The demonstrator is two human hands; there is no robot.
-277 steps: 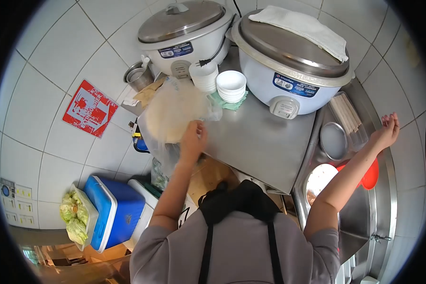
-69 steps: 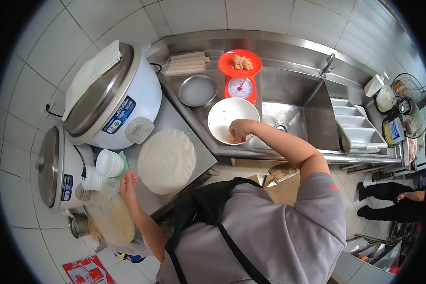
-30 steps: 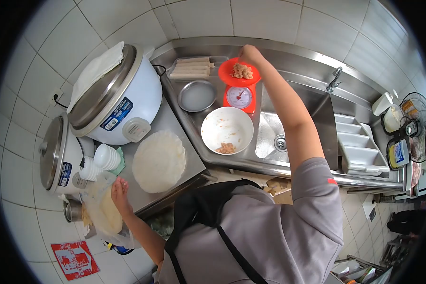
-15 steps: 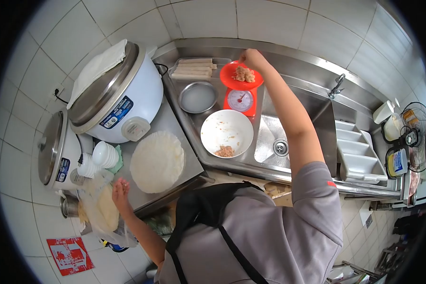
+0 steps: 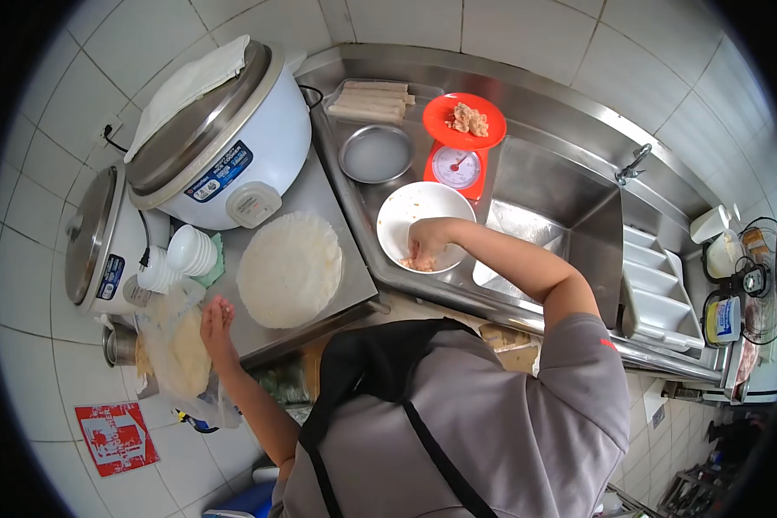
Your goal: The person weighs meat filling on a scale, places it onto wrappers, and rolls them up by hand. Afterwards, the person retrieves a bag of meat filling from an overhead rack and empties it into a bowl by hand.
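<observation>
My right hand (image 5: 428,240) is inside the white bowl (image 5: 394,205), its fingers closed on the pinkish minced filling (image 5: 420,265) at the near side; the fingertips are partly hidden. Behind the bowl, a red kitchen scale (image 5: 457,167) carries a lump of the same filling (image 5: 469,120) on its red pan (image 5: 441,110). My left hand (image 5: 218,326) is held palm up with loosely curled fingers and nothing in it. It is beside a clear plastic bag (image 5: 177,345) with pale sheets inside. To its right lies a stack of thin round wrappers (image 5: 290,270).
A metal bowl of cloudy liquid (image 5: 375,154) and a tray of pale rolls (image 5: 370,101) stand left of the scale. Large rice cookers (image 5: 224,164) and stacked white cups (image 5: 192,250) occupy the left counter. The sink (image 5: 548,194) and a divided white tray (image 5: 656,289) are on the right.
My right hand has left the far edge of the scale's pan and come down into the white bowl. My left hand has barely moved. The view has shifted slightly.
</observation>
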